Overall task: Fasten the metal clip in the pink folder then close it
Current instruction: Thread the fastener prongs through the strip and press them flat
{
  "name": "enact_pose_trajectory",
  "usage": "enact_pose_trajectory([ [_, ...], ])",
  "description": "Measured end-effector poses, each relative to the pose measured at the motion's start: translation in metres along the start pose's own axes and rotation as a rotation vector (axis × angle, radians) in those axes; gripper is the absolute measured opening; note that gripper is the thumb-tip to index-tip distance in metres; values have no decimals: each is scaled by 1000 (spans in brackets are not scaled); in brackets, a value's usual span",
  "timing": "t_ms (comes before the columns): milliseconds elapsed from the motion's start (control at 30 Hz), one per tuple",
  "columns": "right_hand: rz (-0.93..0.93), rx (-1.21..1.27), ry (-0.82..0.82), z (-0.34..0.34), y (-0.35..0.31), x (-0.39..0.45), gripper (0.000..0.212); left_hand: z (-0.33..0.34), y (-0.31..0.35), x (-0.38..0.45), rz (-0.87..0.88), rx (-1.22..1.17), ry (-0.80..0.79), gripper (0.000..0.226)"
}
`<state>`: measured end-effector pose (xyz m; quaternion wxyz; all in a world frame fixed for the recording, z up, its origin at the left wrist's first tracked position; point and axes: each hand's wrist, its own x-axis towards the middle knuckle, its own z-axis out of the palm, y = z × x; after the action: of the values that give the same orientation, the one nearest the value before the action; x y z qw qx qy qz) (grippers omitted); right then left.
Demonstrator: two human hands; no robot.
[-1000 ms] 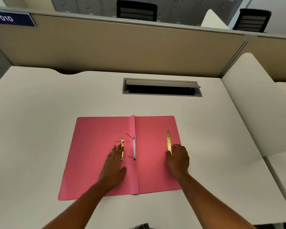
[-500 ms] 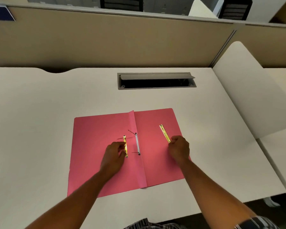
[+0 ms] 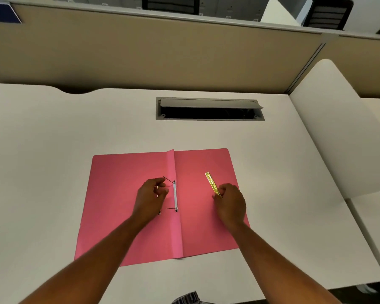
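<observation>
The pink folder (image 3: 123, 207) lies open and flat on the white desk. Along its spine fold sits a white fastener strip (image 3: 175, 196) with two thin prongs sticking out to the left. My left hand (image 3: 150, 199) is curled over a gold metal bar on the left flap; only the bar's lower end (image 3: 159, 212) shows below the palm. My right hand (image 3: 230, 202) pinches the near end of a second gold metal bar (image 3: 211, 182), which slants up and to the left over the right flap.
A grey cable slot (image 3: 210, 109) with its lid raised is set into the desk (image 3: 42, 150) behind the folder. A beige partition (image 3: 140, 53) runs along the back. Another white desk surface (image 3: 338, 132) adjoins on the right.
My left hand has closed over the left gold bar and shifted toward the prongs. My right hand has gripped the right gold bar and tilted it. The camera has dipped downward.
</observation>
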<state>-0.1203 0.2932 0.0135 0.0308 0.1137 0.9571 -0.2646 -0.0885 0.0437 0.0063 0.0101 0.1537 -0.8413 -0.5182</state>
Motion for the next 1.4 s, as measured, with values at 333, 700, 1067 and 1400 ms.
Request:
enact_pose_trajectory([
  [333, 97, 70, -78, 1, 3, 10, 17, 25, 5, 1, -74, -113, 4, 25],
  [700, 71, -13, -242, -2, -2, 18, 15, 27, 1, 0, -120, -139, -40, 25],
  [1067, -91, -173, -112, -4, -1, 10, 29, 31, 1, 9, -82, -129, -42, 22],
  [1400, 7, -91, -183, -5, -7, 18, 40, 37, -5, 10, -56, -29, -39, 22],
])
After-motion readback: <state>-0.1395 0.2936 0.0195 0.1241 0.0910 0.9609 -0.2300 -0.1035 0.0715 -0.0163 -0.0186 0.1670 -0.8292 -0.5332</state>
